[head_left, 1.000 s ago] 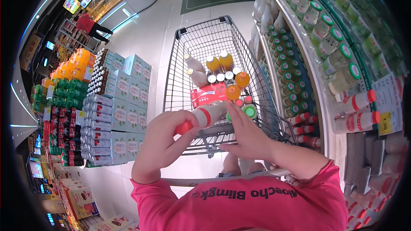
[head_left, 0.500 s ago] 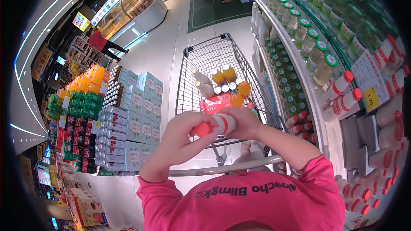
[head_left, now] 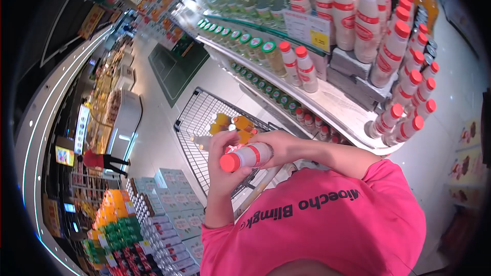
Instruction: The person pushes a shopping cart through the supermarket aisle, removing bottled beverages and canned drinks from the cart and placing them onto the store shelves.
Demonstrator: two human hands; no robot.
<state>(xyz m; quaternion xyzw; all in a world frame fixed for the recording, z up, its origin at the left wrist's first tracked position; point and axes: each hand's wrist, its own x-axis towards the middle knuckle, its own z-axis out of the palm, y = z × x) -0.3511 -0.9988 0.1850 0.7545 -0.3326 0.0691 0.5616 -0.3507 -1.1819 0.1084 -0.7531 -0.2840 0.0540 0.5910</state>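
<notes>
A white bottle with a red cap and red band (head_left: 247, 157) lies tilted between my two hands, its cap toward the left. My left hand (head_left: 223, 166) is closed round the cap end, thumb beneath it. At the bottle's other end my right hand (head_left: 276, 149) is wrapped round the base. Below and beyond them stands a wire shopping cart (head_left: 192, 145) holding orange and yellow bottles (head_left: 243, 122) and pale bottles (head_left: 200, 140); my hands hide part of its load.
Shelving (head_left: 337, 103) on the right carries similar red-capped bottles (head_left: 365, 23) and green-capped jars (head_left: 268, 53). A price sign (head_left: 307, 28) hangs there. Stacked boxes (head_left: 179, 199) and drink packs (head_left: 115, 209) stand lower left. A person in red (head_left: 94, 160) is farther off.
The view has swung toward the right-hand shelves, so the cart now appears tilted. My right hand has moved from open beside the bottle to closed round its base.
</notes>
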